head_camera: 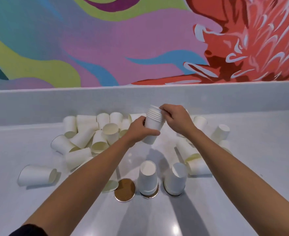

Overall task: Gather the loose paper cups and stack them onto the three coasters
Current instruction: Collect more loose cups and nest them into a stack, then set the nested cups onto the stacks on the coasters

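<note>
"In the middle of the frame, what is the left hand (141, 129) doing?"

"Its fingers and thumb are curled round a nested stack of cups (153, 128), held above the counter (242, 167). The right hand (178, 120) is just beside it on the right. It pinches the rim of the top cup (154, 107), which seems to sit a little crooked in the rest."

"How does that stack lie?"

"Its long axis is close to upright, leaning slightly toward the upper right. The mouths point up and the base points down the frame."

"And where would it go?"

"Probably the bare coaster (124, 189) at lower centre. From the hands it lies straight down the frame and a shade left, well apart from the stack. The middle coaster (150, 196) and the right coaster (173, 194) each carry a pile already. The middle pile (148, 178) and the right pile (175, 180) both stand mouth down, base up."

"So the held stack points the other way?"

"Yes. To match them it would likely have to be turned over on the way down."

"Which hand is nearer?"

"The left. Its forearm passes just above the bare coaster. A fallen cup (110, 184) lies at that coaster's left edge, though whether it touches cannot be told."

"And the loose ones?"

"There is a heap of cups (89, 138) at centre left, and more cups (222, 132) at the right."
</note>
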